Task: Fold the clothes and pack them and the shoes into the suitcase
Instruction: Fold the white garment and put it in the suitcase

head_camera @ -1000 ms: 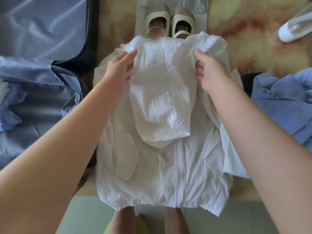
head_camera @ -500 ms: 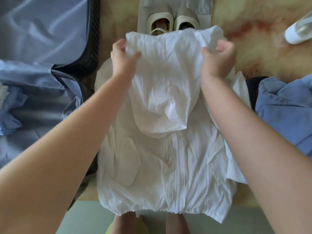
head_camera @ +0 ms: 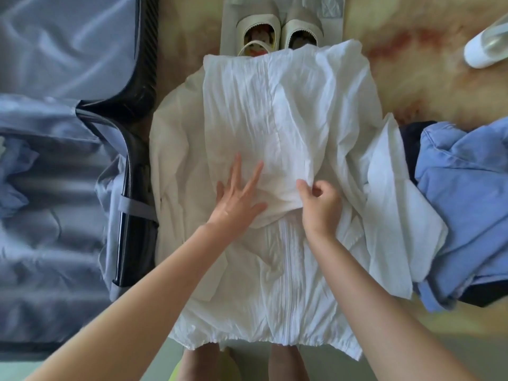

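The white jacket [head_camera: 275,257] lay flat on the floor beside the open suitcase [head_camera: 68,188], long axis running from hem at the person's feet to collar by the shoes [head_camera: 280,34]. The left hand [head_camera: 237,199] pressed its hood [head_camera: 261,119] with straight fingers; the right hand [head_camera: 320,207] pinched the hood's edge. Judged light, limp, creasing easily: best held at edges.

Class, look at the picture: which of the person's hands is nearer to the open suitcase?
Left. The left hand lies flat on the white jacket, on the side toward the suitcase; the right hand pinches the jacket farther from it.
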